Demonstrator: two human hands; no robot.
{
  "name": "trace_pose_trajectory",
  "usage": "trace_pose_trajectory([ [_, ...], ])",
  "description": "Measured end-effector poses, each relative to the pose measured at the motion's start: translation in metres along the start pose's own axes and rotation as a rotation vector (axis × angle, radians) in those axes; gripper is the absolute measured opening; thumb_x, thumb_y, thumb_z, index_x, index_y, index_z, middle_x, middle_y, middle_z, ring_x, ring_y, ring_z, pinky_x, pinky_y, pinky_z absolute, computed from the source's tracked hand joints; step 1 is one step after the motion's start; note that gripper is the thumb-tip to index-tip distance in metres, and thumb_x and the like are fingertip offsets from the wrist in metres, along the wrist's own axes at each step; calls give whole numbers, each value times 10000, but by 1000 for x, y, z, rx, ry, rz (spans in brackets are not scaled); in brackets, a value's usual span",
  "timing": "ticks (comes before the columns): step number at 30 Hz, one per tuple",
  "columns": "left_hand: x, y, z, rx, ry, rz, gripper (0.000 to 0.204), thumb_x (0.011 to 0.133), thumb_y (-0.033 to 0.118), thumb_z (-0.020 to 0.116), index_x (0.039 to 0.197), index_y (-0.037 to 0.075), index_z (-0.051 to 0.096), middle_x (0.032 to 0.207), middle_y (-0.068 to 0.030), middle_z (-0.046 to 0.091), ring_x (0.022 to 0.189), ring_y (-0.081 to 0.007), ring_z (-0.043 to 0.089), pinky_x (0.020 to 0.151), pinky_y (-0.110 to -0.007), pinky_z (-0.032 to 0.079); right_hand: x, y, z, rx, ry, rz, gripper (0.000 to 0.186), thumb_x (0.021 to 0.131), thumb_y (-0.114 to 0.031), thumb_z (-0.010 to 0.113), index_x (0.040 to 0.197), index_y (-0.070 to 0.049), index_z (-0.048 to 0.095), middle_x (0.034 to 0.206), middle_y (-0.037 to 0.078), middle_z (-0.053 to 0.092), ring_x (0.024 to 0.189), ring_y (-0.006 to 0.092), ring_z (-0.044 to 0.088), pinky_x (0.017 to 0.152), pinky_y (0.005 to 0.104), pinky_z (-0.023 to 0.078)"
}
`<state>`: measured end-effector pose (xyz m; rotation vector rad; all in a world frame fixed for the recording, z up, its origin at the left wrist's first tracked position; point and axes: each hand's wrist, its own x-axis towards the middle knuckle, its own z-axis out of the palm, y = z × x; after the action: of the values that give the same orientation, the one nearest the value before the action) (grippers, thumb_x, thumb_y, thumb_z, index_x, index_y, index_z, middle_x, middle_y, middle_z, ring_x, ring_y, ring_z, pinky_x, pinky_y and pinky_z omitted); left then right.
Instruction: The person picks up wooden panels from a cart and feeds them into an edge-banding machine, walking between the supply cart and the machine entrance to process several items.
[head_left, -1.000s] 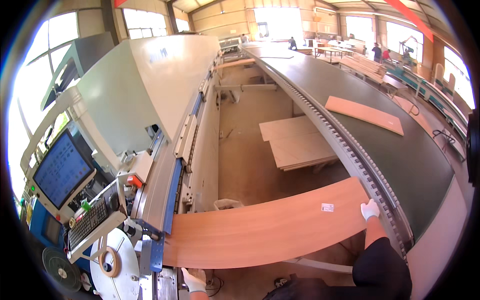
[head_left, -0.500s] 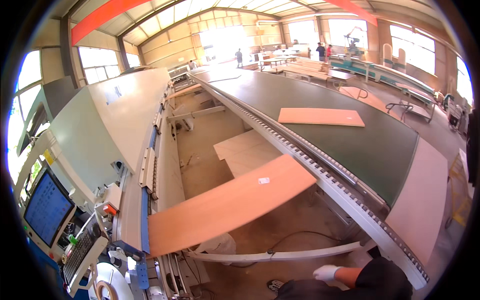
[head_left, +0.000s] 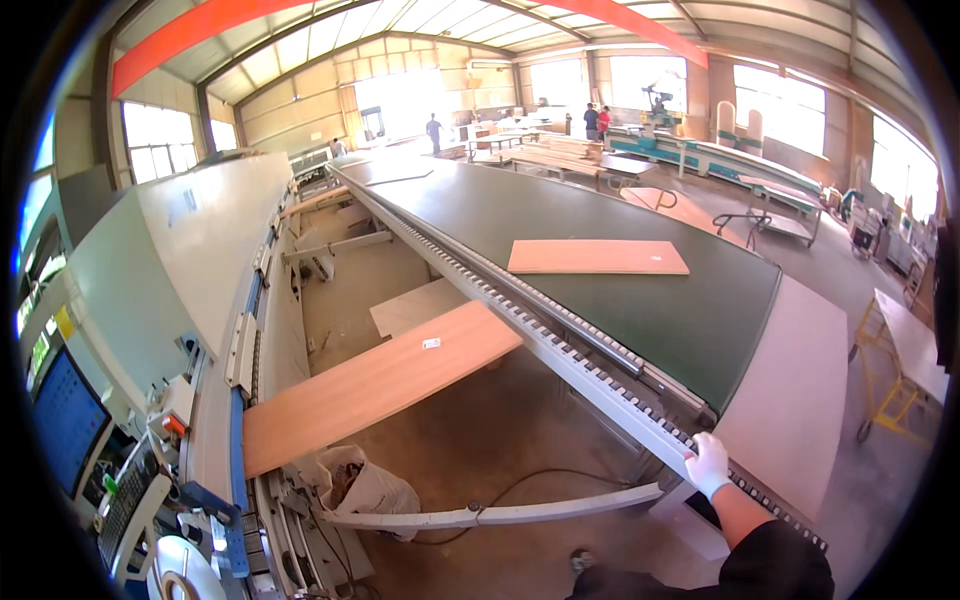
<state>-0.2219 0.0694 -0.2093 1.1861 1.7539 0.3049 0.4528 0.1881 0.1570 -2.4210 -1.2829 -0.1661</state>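
Observation:
My right hand [head_left: 708, 466], in a white glove, reaches forward from the lower right and is curled over the near part of the long roller rail [head_left: 560, 352]. Its fingers look bent around the rail's edge. My left hand is out of sight. A long wood-coloured panel [head_left: 375, 385] with a small white label lies across the gap, its left end at the blue-edged side of the machine [head_left: 237, 440]. Its right end stops short of the roller rail. A second, smaller panel [head_left: 600, 257] rests on the dark green table top [head_left: 650, 315].
A monitor [head_left: 66, 420] and keyboard [head_left: 125, 500] stand at the lower left. A white sack [head_left: 385, 500] sits on the floor beside a curved grey bar [head_left: 560, 507]. A yellow-framed cart [head_left: 890, 385] is at right. Several people work far off.
My right hand has risen from near my body onto the roller rail. The long panel's right end, formerly near the rail, now lies farther from it. The view has shifted right.

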Motion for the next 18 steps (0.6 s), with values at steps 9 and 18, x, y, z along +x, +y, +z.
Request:
trace_pose_trajectory([
  [9,39,170,46,-445,-182,-131,331,984,312,483,1154,57,609,1060,-127,640,972,-255,588,882,-424,474,12,38,-11,99,-492,250,543,890,-535,528,1136,-68,657,1050,213,690,1027,362,649,878,454,492],
  [18,10,449,128,139,-77,548,541,998,432,452,1274,-17,574,1272,-229,600,1188,-335,565,1021,-405,440,8,38,0,263,-433,114,427,854,-479,608,930,-59,591,931,204,676,904,399,651,779,503,501],
])
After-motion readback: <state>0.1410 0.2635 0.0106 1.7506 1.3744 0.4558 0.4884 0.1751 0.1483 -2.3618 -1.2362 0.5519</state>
